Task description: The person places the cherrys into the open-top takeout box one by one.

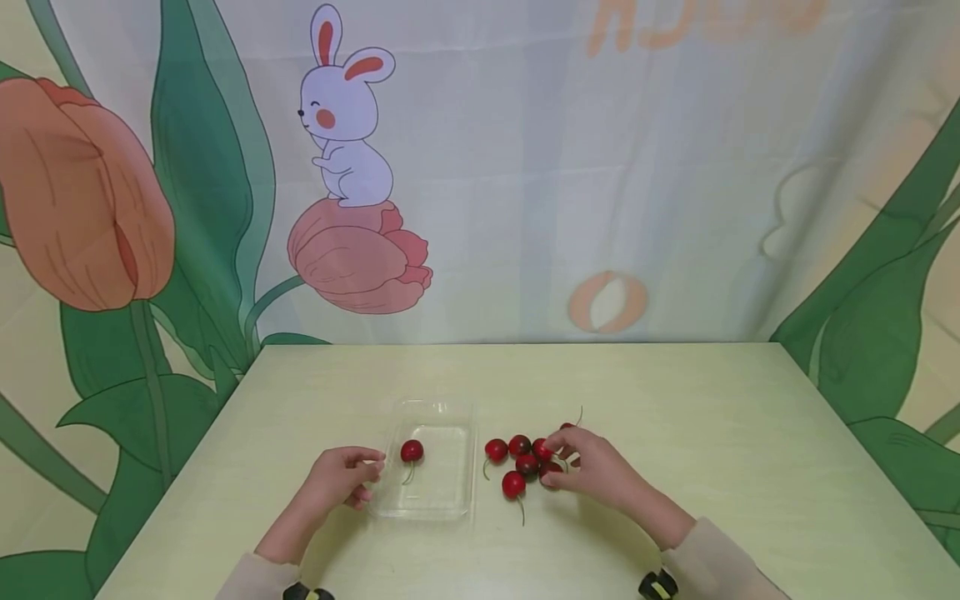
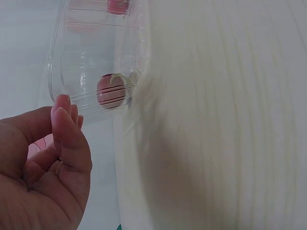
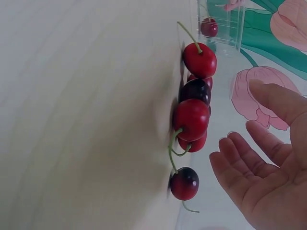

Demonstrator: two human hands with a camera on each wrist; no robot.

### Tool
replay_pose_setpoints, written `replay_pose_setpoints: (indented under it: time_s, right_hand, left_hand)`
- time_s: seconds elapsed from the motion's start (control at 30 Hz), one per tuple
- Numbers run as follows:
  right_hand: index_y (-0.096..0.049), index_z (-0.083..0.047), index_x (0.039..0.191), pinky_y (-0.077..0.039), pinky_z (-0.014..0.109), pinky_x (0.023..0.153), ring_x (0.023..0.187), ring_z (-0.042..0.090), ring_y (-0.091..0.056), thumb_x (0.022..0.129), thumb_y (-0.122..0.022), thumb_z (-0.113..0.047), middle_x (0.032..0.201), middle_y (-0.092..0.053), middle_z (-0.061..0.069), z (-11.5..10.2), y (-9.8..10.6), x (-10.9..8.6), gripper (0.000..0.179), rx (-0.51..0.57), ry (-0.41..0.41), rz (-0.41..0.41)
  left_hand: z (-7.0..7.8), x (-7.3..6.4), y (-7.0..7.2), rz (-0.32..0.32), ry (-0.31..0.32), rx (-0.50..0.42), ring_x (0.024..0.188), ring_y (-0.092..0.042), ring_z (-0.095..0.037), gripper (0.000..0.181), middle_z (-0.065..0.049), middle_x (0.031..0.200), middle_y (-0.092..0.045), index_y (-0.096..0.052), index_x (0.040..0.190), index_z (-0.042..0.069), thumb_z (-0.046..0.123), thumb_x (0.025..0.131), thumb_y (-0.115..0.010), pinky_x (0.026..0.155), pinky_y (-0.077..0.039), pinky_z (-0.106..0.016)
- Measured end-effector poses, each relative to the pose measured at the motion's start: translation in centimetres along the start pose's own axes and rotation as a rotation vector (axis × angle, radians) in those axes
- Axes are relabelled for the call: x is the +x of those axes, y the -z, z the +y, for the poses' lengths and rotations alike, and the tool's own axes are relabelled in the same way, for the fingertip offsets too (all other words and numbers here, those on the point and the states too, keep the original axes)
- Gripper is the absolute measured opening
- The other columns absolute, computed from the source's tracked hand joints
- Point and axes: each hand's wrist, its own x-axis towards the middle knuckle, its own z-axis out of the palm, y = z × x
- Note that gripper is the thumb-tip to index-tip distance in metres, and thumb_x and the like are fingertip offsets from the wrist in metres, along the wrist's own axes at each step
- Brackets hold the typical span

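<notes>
A clear plastic container [image 1: 442, 500] sits on the table with one red cherry [image 1: 412, 451] inside, its green stem attached. My left hand [image 1: 343, 479] pinches the container's left rim between thumb and fingers; the left wrist view shows the thumb and fingertips meeting at the rim's corner. Right of the container lies a loose cluster of several red and dark-red cherries [image 1: 513, 485] with stems. My right hand [image 1: 600, 471] is over the right side of this cluster, partly hiding some cherries. In the right wrist view its fingers [image 3: 235, 155] are spread and hold nothing, apart from the cherries.
The pale table [image 1: 675, 400] extends around the container and cherries. Behind its far edge hangs a curtain [image 1: 510, 167] printed with tulips, leaves and a rabbit.
</notes>
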Motion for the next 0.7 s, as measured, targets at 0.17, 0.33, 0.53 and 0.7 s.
replay_pose_setpoints:
  time_s: [0.17, 0.33, 0.53, 0.7]
  right_hand:
    - [-0.067, -0.001, 0.117, -0.055, 0.033, 0.084, 0.101, 0.021, -0.063, 0.082, -0.085, -0.017, 0.115, -0.070, 0.011, 0.5, -0.3, -0.2, 0.043, -0.001, -0.066, -0.006]
    - [-0.067, 0.000, 0.116, -0.054, 0.029, 0.079, 0.097, 0.020, -0.062, 0.080, -0.085, -0.015, 0.111, -0.069, 0.010, 0.8, -0.4, -0.2, 0.043, -0.025, -0.082, -0.007]
    - [-0.067, -0.001, 0.113, -0.053, 0.029, 0.078, 0.094, 0.018, -0.062, 0.079, -0.087, -0.013, 0.105, -0.069, 0.006, 1.2, -0.6, 0.3, 0.041, -0.023, -0.119, -0.018]
    - [-0.067, -0.004, 0.108, -0.051, 0.029, 0.076, 0.091, 0.017, -0.059, 0.078, -0.088, -0.013, 0.099, -0.067, 0.004, 1.2, -0.8, 0.8, 0.038, -0.023, -0.146, -0.027]
  left_hand:
    - [-0.1, 0.1, 0.0, 0.006, 0.004, 0.008, 0.054, -0.056, -0.011, 0.030, -0.013, 0.087, -0.070, -0.066, 0.122, -0.009, 0.009, 0.098, -0.063, 0.054, -0.054, -0.026]
    - [-0.1, 0.2, -0.1, 0.012, 0.011, 0.020, 0.054, -0.056, -0.012, 0.030, -0.013, 0.088, -0.070, -0.067, 0.122, -0.008, 0.009, 0.098, -0.063, 0.053, -0.053, -0.026]
    - [-0.1, 0.1, 0.0, 0.006, 0.005, 0.016, 0.054, -0.056, -0.011, 0.030, -0.014, 0.088, -0.071, -0.066, 0.122, -0.009, 0.009, 0.099, -0.062, 0.053, -0.053, -0.026]
    - [-0.1, 0.2, -0.1, 0.006, 0.007, 0.024, 0.054, -0.056, -0.011, 0.029, -0.014, 0.089, -0.071, -0.067, 0.122, -0.009, 0.009, 0.099, -0.062, 0.053, -0.053, -0.025]
